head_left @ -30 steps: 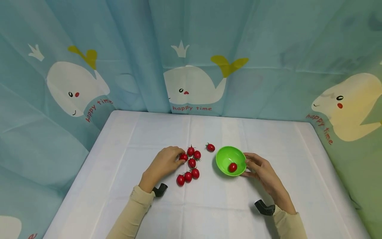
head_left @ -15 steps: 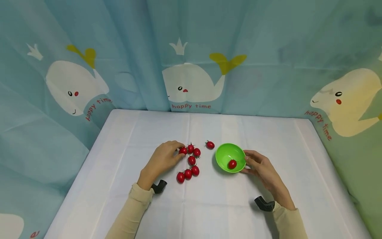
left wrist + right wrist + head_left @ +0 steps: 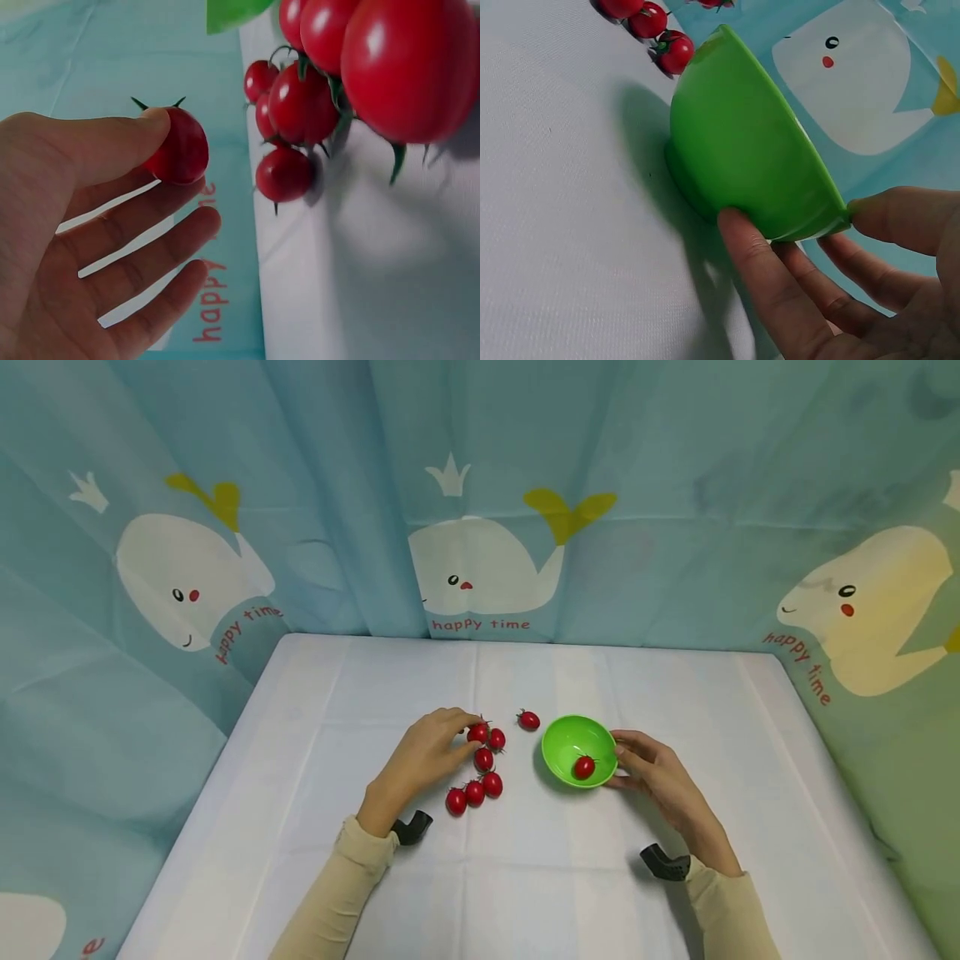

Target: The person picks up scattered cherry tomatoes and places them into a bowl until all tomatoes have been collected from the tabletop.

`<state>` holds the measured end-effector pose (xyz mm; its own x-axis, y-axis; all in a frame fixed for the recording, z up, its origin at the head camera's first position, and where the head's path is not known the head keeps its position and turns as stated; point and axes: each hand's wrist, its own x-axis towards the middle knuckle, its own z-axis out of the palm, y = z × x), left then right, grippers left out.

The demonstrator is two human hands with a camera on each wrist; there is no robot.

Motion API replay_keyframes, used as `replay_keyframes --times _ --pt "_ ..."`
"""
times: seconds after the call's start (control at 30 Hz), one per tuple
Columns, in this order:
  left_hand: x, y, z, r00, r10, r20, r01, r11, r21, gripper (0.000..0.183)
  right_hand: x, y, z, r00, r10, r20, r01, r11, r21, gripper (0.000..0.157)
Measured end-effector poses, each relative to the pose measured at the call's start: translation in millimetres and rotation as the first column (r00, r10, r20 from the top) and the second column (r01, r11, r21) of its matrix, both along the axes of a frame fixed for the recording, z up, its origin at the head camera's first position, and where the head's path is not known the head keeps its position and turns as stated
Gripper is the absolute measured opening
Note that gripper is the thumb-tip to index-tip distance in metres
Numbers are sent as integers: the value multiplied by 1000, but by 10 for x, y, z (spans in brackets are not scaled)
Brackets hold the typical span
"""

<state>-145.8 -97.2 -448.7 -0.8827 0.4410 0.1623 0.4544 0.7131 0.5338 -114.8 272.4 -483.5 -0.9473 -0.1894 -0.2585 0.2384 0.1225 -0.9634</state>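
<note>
My left hand (image 3: 429,747) pinches a cherry tomato (image 3: 184,146) between thumb and forefinger, while its other fingers stay spread. That tomato, with green sepals, appears raised off the table in the left wrist view. Several more cherry tomatoes (image 3: 483,760) lie in a loose cluster right beside this hand. My right hand (image 3: 667,785) grips the green bowl (image 3: 558,747) at its right side, thumb on the rim and fingers under the outer wall. Inside the bowl rests a single cherry tomato (image 3: 583,767). The right wrist view shows the bowl's outer wall (image 3: 735,142) and hides its inside.
One lone cherry tomato (image 3: 528,720) lies between the cluster and the bowl, farther back. A white cloth covers the table (image 3: 525,877). Behind it and along both sides hangs a blue-green curtain (image 3: 322,527) printed with whales.
My left hand has drawn a cherry tomato from the cluster's left edge and shifted it slightly right, over its neighbour. The right hand keeps holding the bowl in place.
</note>
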Motion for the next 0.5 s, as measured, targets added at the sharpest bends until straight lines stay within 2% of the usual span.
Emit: replay_keyframes --times 0.3,0.5 --pt "-8 128 -6 994 -90 -61 89 996 -30 34 0 -28 -33 1000 3 1 -3 999 36 55" --pt "3 181 -3 993 -106 -58 104 994 -40 34 6 -66 -39 1000 -4 2 4 999 32 55"
